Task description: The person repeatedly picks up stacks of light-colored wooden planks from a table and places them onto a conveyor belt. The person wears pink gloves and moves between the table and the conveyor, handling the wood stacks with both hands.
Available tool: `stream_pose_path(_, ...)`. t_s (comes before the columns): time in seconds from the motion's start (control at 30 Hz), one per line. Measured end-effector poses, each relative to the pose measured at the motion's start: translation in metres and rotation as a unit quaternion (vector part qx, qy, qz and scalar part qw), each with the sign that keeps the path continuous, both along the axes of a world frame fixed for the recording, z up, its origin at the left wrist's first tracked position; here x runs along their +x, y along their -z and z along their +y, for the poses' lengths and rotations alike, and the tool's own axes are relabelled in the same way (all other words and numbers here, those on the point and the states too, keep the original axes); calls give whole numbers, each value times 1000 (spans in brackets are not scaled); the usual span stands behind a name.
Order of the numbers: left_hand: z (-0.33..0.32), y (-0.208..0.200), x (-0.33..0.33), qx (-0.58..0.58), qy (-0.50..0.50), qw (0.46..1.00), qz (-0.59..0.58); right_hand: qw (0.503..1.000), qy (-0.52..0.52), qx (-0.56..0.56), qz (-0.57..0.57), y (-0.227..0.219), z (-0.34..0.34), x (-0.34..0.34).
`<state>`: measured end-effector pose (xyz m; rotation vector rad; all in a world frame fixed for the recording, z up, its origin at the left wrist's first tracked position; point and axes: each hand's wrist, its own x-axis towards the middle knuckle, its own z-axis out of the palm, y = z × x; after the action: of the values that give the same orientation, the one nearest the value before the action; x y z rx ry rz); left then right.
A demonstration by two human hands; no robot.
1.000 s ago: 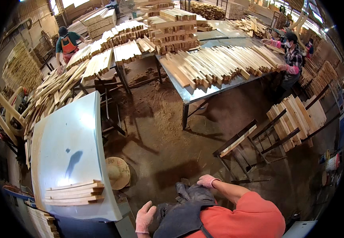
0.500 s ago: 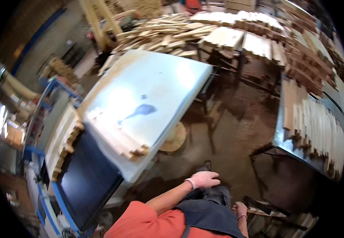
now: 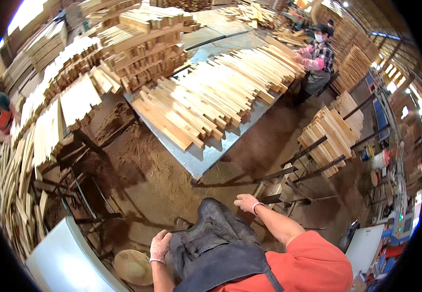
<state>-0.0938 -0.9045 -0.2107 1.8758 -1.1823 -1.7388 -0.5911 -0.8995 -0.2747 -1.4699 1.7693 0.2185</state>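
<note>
My left hand (image 3: 160,246), in a pale pink knit glove, hangs at the left edge of my dark apron (image 3: 220,243). Its fingers are loosely bent, and nothing shows in them. To the right of the apron, my right hand (image 3: 248,203) wears a similar glove and is held out over the floor with its fingers stretched and nothing in them. Ahead stands a metal-topped table (image 3: 198,163), its front corner toward me. A long row of light wooden strips (image 3: 220,90) lies side by side on it, apart from both hands.
A masked co-worker (image 3: 320,56) in pink gloves handles boards at the table's far right end. Boards lean on a rack with dark bars (image 3: 325,138) at right. A round stool (image 3: 134,267) and a pale machine top (image 3: 72,258) are near left. Sawdust covers the floor (image 3: 138,165).
My view has swung right: the strip-covered table moved from the right edge to straight ahead, and the pale tabletop went to the lower left. My right hand has come forward and outward.
</note>
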Motion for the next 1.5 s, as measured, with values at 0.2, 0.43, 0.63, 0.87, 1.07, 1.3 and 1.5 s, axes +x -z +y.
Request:
stream_pose_path(0.2,-142,-5,-31,-7,11,1000,27,933,318,-90,-143,-18,-96,-37)
stream_pose_path(0.43,-285,8,-160,-31,-123,991,40,864,419,-262,-94,-61,-272,-140)
stream_pose_path(0.63,-397,100,-247,-62,-132,982,-117,825,417,-372,-81,-21,-408,-251)
stream_pose_path(0.87,-429,133,-297,-114,-309,942,-63,870,352,-345,-2,17,-472,-311)
stream_pose_path(1.07,-450,62,-317,-83,-390,910,116,812,417,-395,-101,35,-469,-319)
stream_pose_path(1.3,-474,85,-214,-147,-323,934,-52,844,421,-172,-287,-6,-384,-270)
stream_pose_path(1.5,-524,120,-171,-107,-297,948,-45,913,170,-282,-240,12,-500,-262)
